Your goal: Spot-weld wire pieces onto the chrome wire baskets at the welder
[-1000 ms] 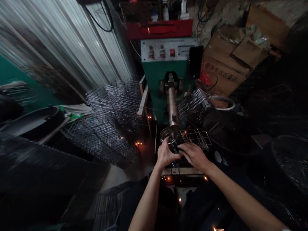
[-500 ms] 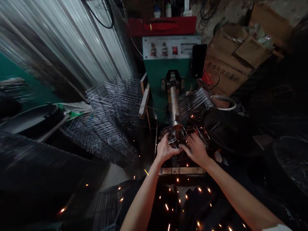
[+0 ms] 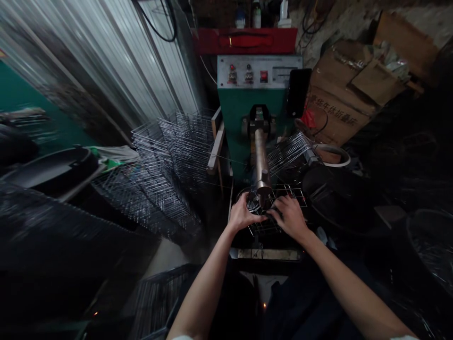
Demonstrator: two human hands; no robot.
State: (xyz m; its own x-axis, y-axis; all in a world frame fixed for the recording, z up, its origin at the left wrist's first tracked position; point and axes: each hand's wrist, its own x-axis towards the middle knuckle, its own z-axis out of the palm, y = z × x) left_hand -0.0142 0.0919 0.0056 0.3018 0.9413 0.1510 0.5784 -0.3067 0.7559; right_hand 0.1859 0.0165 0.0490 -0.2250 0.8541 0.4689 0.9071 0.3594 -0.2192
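Observation:
Under the round metal arm (image 3: 261, 158) of a green spot welder (image 3: 230, 118), both hands grip one wire rack (image 3: 296, 192). My left hand (image 3: 241, 216) is closed on its left side, by a curved wire ring (image 3: 252, 204), with the thumb stretched inward. My right hand (image 3: 290, 218) has its fingers bent over the grid wires to the right of the arm's tip. The two thumbs nearly meet just below the tip. Fingers hide part of the rack, and I cannot make out its full shape.
Stacked wire racks (image 3: 170, 160) stand left of the welder, beside a wooden bar (image 3: 215, 148). More bent wires (image 3: 288, 153) lean at its right, near a cardboard box (image 3: 332, 111). A phone (image 3: 299, 93) is at the panel's right edge. One spark (image 3: 264, 305) glows low down.
The many flying sparks have nearly all died away. The view has shifted slightly, so the welder appears further right. Both hands keep their hold on the rack under the arm.

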